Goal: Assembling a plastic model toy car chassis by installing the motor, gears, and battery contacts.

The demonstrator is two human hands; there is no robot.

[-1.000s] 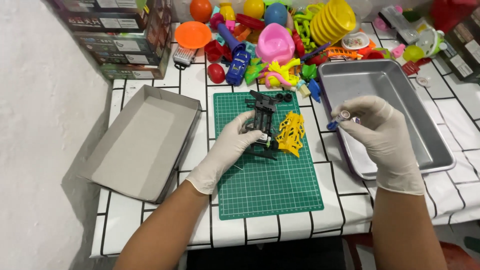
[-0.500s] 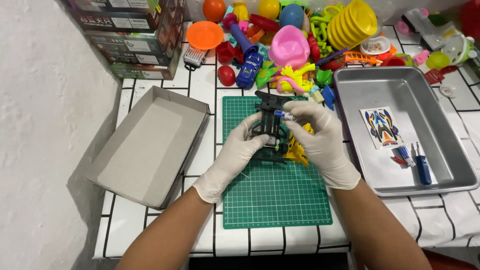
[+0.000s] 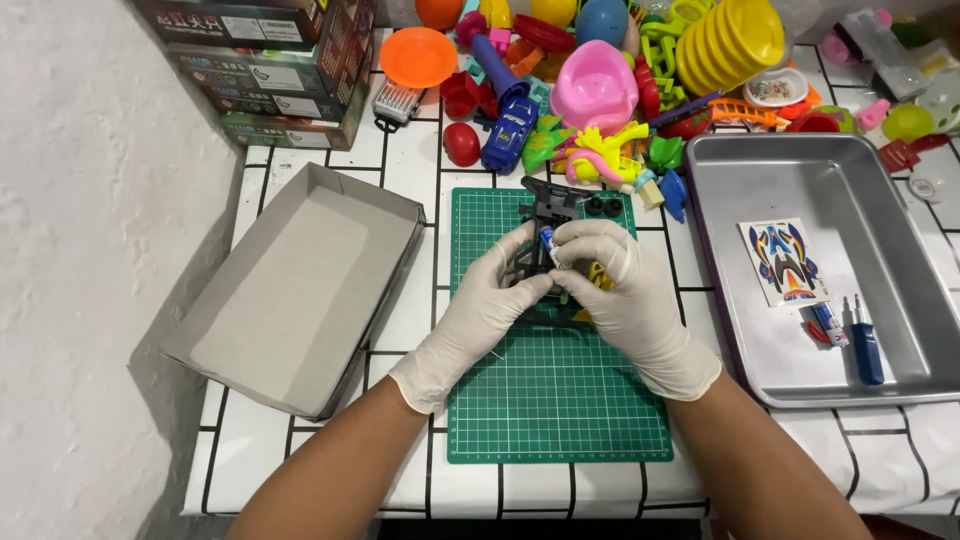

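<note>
Empty cardboard box lid (image 3: 300, 290) left of frame. Centre: black toy car chassis (image 3: 545, 215) on green cutting mat (image 3: 555, 400), long axis running up-frame. Left hand (image 3: 490, 305) clamped on its near end; right hand (image 3: 615, 290) pinches a small blue-white part (image 3: 548, 243) just above it. Metal tray (image 3: 900, 250) at right.

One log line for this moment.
left hand: steadies black chassis | right hand: pinches small blue part | green cutting mat
</note>
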